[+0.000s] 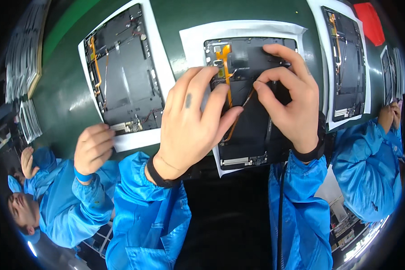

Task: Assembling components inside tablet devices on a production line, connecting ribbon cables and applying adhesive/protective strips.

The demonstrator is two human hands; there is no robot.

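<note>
A black tablet back housing [252, 128] lies in front of me on a white sheet [191, 38]. An orange flex cable [226, 53] runs down its left side. My left hand [191, 121] rests over that side, fingers apart, with its fingertips at the flex cable and its thumb close to a thin cable [248, 97]. The thumb and index finger of my right hand [292, 96] are pinched together at the upper end of this thin cable; its other fingers are raised over the housing. My left hand hides part of the housing's left edge.
Similar housings lie on white sheets to the left [126, 67] and right [348, 63] on the green table [60, 108]. A co-worker's hand [94, 148] touches the left one. Another blue-sleeved person sits at right. A red item [369, 22] and stacked panels [24, 49] stand farther off.
</note>
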